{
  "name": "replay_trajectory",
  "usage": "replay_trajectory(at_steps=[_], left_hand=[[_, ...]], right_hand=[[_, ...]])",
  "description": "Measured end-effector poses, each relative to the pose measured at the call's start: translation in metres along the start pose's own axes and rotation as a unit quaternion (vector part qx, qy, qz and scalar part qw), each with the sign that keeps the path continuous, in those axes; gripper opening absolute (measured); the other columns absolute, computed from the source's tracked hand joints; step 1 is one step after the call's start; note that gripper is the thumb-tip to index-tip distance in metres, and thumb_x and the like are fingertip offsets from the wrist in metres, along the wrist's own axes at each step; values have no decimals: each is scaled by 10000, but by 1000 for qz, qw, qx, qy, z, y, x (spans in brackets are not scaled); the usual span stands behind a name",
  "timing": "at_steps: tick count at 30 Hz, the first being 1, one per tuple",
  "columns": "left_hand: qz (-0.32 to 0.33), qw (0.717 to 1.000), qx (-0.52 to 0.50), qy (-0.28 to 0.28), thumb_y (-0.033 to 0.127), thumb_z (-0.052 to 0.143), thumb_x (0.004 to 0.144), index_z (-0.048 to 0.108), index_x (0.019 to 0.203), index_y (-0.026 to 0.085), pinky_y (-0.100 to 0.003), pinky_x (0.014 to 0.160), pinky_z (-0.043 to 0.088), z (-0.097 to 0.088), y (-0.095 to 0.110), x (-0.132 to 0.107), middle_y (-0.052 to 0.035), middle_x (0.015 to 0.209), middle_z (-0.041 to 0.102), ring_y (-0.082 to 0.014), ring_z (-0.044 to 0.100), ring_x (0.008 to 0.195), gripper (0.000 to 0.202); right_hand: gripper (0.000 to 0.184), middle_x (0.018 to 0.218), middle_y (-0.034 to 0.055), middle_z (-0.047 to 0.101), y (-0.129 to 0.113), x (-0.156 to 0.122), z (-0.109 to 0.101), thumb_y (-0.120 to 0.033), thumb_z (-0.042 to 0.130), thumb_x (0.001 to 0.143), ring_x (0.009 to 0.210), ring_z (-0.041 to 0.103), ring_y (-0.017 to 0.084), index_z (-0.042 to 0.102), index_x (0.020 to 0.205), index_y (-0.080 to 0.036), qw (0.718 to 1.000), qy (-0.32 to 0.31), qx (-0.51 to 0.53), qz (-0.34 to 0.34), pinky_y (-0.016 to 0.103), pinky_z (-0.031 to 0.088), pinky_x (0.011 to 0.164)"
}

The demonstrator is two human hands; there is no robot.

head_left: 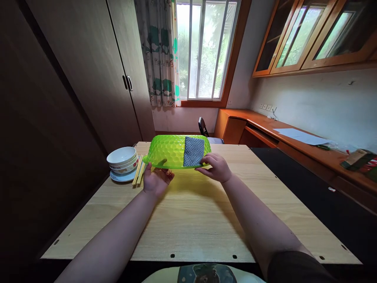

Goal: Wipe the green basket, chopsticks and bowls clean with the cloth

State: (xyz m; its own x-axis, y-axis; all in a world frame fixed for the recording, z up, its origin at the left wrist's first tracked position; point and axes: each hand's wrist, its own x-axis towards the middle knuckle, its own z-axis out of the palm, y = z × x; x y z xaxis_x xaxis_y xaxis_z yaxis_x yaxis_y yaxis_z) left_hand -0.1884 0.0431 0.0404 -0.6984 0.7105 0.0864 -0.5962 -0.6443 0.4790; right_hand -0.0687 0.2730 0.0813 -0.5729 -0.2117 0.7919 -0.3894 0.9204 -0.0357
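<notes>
A translucent lime-green plastic tray (167,147) with a honeycomb-dimpled surface is held tilted up above the table. My left hand (156,182) supports it from below at its left end, thumb at the rim and fingers underneath, partly visible through the plastic. Against the tray's right half lies a grey textured cloth (193,151). My right hand (216,167) pinches the cloth's lower right corner at the tray's rim, with the thumb below the edge. Whether the right fingers also grip the tray, I cannot tell.
On the wooden table (188,224), stacked bowls (122,157) sit on a blue-and-white plate (122,176) to the left. Yellow chopsticks (138,171) lie beside them. A folding chair (202,126) stands beyond the table. A desk (259,120) with papers (300,135) runs along the right wall.
</notes>
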Motion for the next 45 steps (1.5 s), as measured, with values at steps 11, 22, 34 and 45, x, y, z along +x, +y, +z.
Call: replay_trajectory(at_steps=[11, 22, 34, 45], left_hand=[[-79, 983, 106, -129, 455, 659, 732, 641, 1080, 179, -415, 826, 475, 1, -14, -6, -99, 986, 721, -263, 669, 890, 444], [-74, 976, 152, -137, 260, 642, 738, 683, 1040, 162, -409, 817, 484, -8, -24, -7, -85, 990, 730, -235, 677, 819, 320], [-18, 987, 129, -92, 257, 592, 722, 594, 1239, 134, -374, 775, 485, -4, -18, -6, -106, 968, 735, -195, 657, 730, 531], [-7, 988, 131, -82, 240, 580, 724, 579, 1257, 147, -378, 776, 481, -3, -20, -6, -109, 1000, 730, -201, 654, 761, 541]], right_hand=[[241, 686, 12, 609, -32, 11, 0, -431, 579, 865, 632, 531, 137, 549, 777, -209, 998, -17, -48, -43, 262, 372, 602], [388, 781, 39, 675, -54, 16, -4, -442, 546, 873, 693, 595, 165, 560, 1166, -189, 995, -28, -27, 93, 290, 429, 663], [355, 935, 64, 693, -26, 19, -11, -253, 501, 855, 765, 627, 191, 607, 1192, -220, 974, -24, -70, 214, 298, 462, 672], [499, 985, 96, 689, -35, 22, -8, -386, 541, 860, 828, 628, 218, 489, 1316, -189, 971, -68, -26, 228, 323, 464, 704]])
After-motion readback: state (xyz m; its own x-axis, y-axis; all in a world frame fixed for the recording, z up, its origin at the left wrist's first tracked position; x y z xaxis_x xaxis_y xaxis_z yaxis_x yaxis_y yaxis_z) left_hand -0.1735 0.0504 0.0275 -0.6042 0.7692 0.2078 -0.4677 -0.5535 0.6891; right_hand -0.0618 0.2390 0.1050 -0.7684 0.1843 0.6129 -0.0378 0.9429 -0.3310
